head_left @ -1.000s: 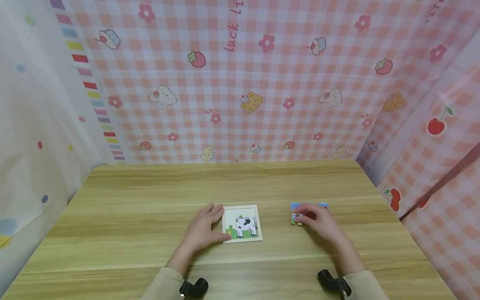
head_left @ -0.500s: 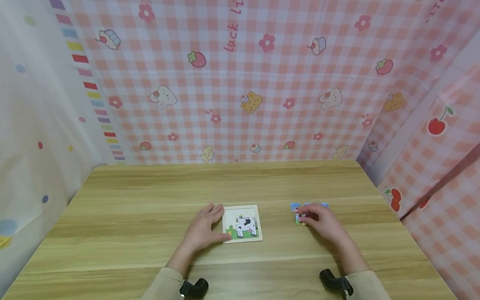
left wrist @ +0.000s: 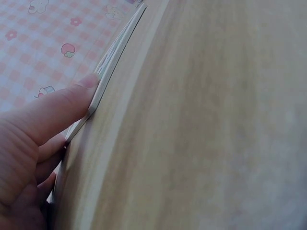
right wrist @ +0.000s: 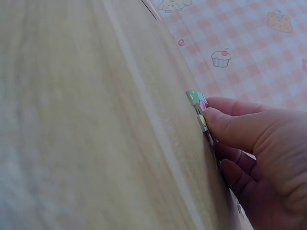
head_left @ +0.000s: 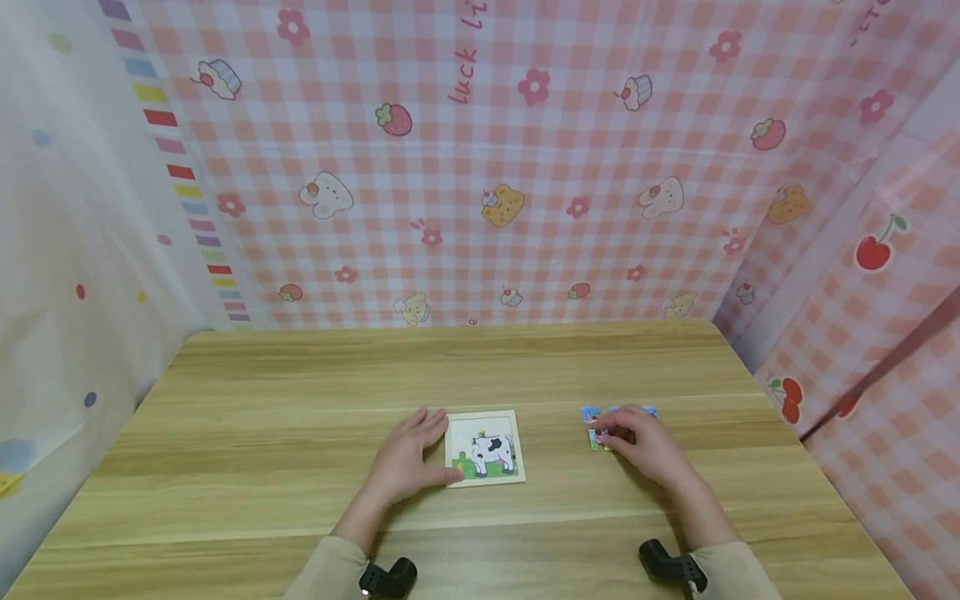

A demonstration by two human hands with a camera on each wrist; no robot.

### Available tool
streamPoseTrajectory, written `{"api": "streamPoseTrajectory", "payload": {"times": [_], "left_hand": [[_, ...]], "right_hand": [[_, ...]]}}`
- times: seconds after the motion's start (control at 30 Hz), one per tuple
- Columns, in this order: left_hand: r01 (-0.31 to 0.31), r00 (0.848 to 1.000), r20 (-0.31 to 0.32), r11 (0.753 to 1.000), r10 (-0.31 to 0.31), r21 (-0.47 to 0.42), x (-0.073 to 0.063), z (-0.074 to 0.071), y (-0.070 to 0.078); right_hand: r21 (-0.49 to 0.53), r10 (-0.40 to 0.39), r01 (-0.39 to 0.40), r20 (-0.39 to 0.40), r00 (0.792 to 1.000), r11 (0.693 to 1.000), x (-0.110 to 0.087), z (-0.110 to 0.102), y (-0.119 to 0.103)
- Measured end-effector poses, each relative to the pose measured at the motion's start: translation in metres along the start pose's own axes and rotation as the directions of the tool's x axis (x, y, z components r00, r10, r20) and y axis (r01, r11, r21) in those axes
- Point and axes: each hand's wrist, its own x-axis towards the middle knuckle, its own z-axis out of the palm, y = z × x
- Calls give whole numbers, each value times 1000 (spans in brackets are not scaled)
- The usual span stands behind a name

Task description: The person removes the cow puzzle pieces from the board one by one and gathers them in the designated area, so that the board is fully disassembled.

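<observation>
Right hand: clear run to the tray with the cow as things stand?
Looks like yes. Only table shows between the piece that the right hand pinches and the tray. The left hand is at the tray's left edge, off that path.

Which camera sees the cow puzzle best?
The head view: it looks down on the cow puzzle, so its picture shows. The left wrist view catches it nearly edge-on, partly behind the left hand; the right wrist view shows perhaps a sliver up top.
</observation>
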Motion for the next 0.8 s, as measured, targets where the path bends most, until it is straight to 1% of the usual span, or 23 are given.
{"api": "streamPoseTrajectory", "payload": {"times": [0.23, 0.37, 0.57, 0.8], "left_hand": [[1, 1000, -2, 1000, -1, 1, 0, 0, 0], [-1, 1000, -1, 1000, 1, 5, 0, 1, 0], [-1, 1000, -1, 1000, 1, 12, 0, 1, -2], [2, 1000, -1, 1000, -2, 3, 1, 1, -1]], "right_hand": [[-4, -40, 40, -21, 999, 999, -1, 1, 0], [3, -40, 40, -20, 999, 999, -1, 2, 1], [24, -12, 13, -10, 1000, 1000, -2, 2, 0], [28, 44, -43, -32, 999, 999, -2, 2, 0]]}}
